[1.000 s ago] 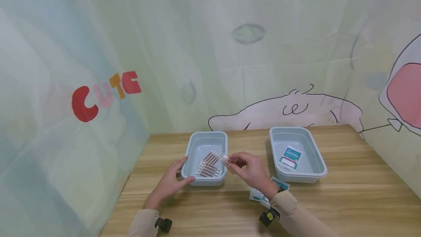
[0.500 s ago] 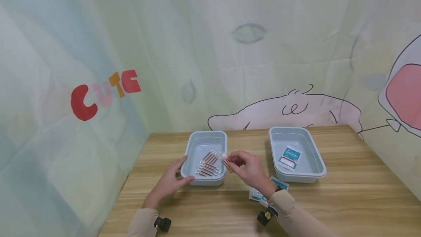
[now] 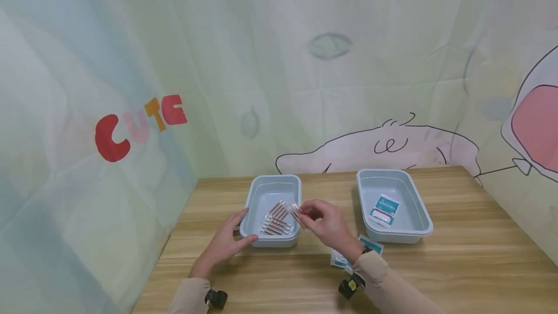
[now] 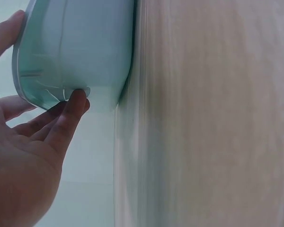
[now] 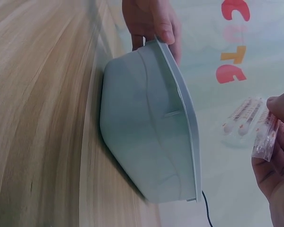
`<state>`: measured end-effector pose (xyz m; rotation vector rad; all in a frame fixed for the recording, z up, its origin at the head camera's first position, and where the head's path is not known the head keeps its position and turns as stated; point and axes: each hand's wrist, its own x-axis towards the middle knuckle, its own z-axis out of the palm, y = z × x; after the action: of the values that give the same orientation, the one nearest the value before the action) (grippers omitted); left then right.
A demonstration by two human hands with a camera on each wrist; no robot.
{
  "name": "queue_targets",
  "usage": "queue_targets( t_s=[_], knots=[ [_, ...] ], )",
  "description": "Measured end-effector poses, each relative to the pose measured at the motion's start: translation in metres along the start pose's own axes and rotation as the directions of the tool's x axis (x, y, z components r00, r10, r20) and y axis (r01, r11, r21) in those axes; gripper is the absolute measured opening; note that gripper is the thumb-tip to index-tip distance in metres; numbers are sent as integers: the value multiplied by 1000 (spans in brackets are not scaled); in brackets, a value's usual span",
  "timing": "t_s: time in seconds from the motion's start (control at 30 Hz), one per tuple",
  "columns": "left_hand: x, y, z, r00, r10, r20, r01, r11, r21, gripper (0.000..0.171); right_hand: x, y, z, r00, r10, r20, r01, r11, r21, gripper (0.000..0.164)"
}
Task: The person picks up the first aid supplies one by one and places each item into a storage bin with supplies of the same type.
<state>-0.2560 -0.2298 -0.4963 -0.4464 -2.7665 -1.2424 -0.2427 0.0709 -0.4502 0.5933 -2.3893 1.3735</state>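
Observation:
My left hand (image 3: 224, 243) grips the near left corner of a pale blue-grey plastic basin (image 3: 272, 189), thumb on the front rim and fingers along the side. In the left wrist view those fingers press against the basin wall (image 4: 94, 47). Several cotton swabs (image 3: 275, 220) with brown sticks and white tips, in clear wrappers, lie inside the basin. At its right rim my right hand (image 3: 331, 225) pinches a strip of wrapped swabs between thumb and fingers. The right wrist view shows this clear strip (image 5: 245, 116) held up beside the rim.
A second pale blue-grey basin (image 3: 394, 237) stands to the right, with a teal-and-white sachet (image 3: 384, 210) in it. More sachets (image 3: 371, 245) lie on the wooden table (image 3: 479, 265) under my right wrist. A printed cloth (image 3: 244, 71) hangs behind the table.
My right hand has shifted slightly left, bringing the swab strip a little further over the basin's right rim. The left hand keeps its grip on the basin.

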Motion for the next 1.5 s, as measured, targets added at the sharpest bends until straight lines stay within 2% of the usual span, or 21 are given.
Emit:
queue_targets(
  t_s=[0.17, 0.3, 0.53, 0.93, 1.1, 1.3, 1.5],
  knots=[
    [-1, -2, 0, 1000, 17, 3, -17, 1000, -2, 84, 0, -1, 1, 1000, 24, 1, -24, 1000, 12, 17],
    [-1, -2, 0, 1000, 19, 3, -19, 1000, -8, 85, 1, 0, 3, 1000, 4, -7, -4, 1000, 11, 16],
    [-1, -1, -1, 1000, -7, 7, 7, 1000, -18, 84, 4, 1, 6, 999, -35, -26, 36, 999, 31, 16],
    [-1, 0, -1, 1000, -8, 12, 9, 1000, -14, 85, 5, 0, 9, 1000, -11, -25, 12, 998, 59, 18],
    [0, -1, -1, 1000, -15, 10, 15, 1000, -10, 85, 6, -1, 10, 999, -27, -20, 28, 998, 54, 17],
    [1, -1, 0, 1000, 22, -7, -22, 1000, 8, 84, 7, -1, 13, 999, -41, -26, 42, 998, 45, 18],
    [0, -2, 1, 999, 37, -14, -37, 999, 14, 82, 8, -1, 15, 1000, -22, -17, 23, 999, 49, 17]
  ],
)
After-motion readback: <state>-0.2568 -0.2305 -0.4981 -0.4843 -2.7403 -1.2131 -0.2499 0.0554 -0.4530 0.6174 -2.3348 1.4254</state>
